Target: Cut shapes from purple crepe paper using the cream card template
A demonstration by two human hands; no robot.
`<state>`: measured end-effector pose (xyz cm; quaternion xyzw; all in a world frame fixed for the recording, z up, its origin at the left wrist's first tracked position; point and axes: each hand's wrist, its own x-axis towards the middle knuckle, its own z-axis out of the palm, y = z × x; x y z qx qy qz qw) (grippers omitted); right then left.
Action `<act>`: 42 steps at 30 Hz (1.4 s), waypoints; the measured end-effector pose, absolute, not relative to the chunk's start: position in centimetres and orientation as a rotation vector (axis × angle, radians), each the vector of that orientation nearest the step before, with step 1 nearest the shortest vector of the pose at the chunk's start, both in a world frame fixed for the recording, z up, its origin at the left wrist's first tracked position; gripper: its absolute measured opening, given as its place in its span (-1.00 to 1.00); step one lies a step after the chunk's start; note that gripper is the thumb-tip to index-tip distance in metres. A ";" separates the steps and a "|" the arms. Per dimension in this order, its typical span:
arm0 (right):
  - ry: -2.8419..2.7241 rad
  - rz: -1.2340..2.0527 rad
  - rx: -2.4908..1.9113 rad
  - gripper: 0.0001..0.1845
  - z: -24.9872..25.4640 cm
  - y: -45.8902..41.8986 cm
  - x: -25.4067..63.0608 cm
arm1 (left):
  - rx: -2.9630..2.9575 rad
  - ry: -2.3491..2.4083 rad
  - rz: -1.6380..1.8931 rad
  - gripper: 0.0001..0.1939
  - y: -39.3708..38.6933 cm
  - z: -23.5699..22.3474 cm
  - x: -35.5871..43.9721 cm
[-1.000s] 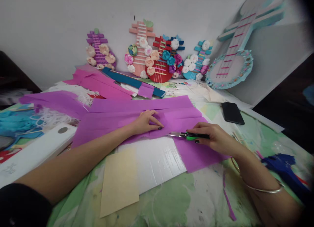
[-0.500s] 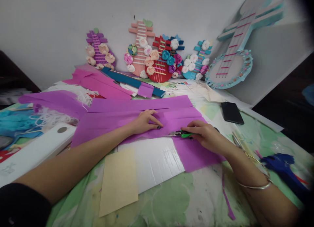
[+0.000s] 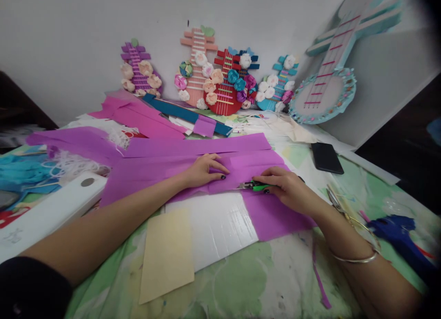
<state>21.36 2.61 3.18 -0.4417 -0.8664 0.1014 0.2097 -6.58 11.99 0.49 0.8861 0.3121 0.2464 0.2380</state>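
Note:
My right hand (image 3: 285, 188) is wrapped round a green and black utility knife (image 3: 259, 186), its blade end pointing left at the near edge of a folded strip of purple crepe paper (image 3: 255, 165). Flat on that paper, just left of the blade, my left hand (image 3: 206, 170) presses down with fingers stretched out. Under the strip lie a white board (image 3: 217, 231) with scored lines and another stretch of the purple paper. A pale yellow card (image 3: 167, 254) overlaps the board's left end.
Scissors (image 3: 336, 200) and a blue glue gun (image 3: 396, 231) lie by my right forearm. A black phone (image 3: 326, 158) rests farther back. Flower-trimmed model guitars (image 3: 225, 87) lean on the wall. A white box-like device (image 3: 51, 213) is beside my left arm, near tangled white string (image 3: 74, 165).
The right hand and knife have shifted slightly left and away from me along the paper's edge. My left hand stays in place on the paper.

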 end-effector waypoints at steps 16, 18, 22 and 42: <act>-2.453 0.217 -1.205 -0.42 2.8 2.5 19.8 | 2.437 0.850 0.661 -0.78 12.0 0.4 -6.6; -2.448 0.229 -1.201 -0.41 2.7 2.3 20.0 | 2.440 0.849 0.659 -0.78 12.0 0.4 -6.6; -2.450 0.241 -1.191 -0.40 2.5 2.1 20.4 | 2.444 0.849 0.656 -0.78 12.1 0.4 -6.6; -2.450 0.243 -1.230 -0.42 3.2 1.3 20.8 | 2.453 0.850 0.694 -0.76 11.9 0.6 -6.7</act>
